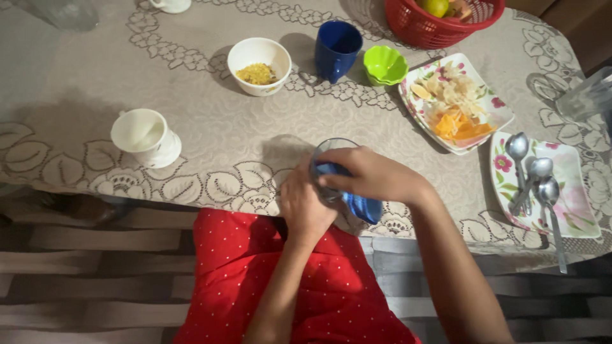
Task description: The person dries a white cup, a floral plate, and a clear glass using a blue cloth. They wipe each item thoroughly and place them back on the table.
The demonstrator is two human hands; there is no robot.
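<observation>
Left hand: here it is, the left hand [305, 205] at the table's near edge, fingers curled shut around the lower wall of a clear drinking glass [331, 167]
Right hand: the right hand [368, 175] comes in from four o'clock, fingers closed on a blue cloth [358, 202] and pressing it against the glass's rim side
Key relation: the glass sits between both palms, tipped toward the person, mouth facing eleven o'clock; its long axis runs roughly from five to eleven; the left hand is under it, the right over it, both touching
Cloth: part is tucked at the glass mouth, the rest hangs at five o'clock just over the table edge
Lap: red dotted fabric [287, 280] directly below at six o'clock
Nine o'clock: white ceramic cup [145, 137], well apart from the hands
Three o'clock: floral rectangular plate [577, 197] carrying three steel spoons [535, 178]
Two o'clock: second floral plate [494, 118] with pale and orange food pieces
Twelve o'clock: dark blue mug [336, 48], small green scalloped bowl [384, 64] just beside it, white bowl [258, 64] with yellow crumbs at eleven
Far edge: red plastic basket [440, 22] holding fruit at one o'clock
Labels: no packages, labels or signs show anywhere on the beige lace tablecloth [76, 83]
</observation>
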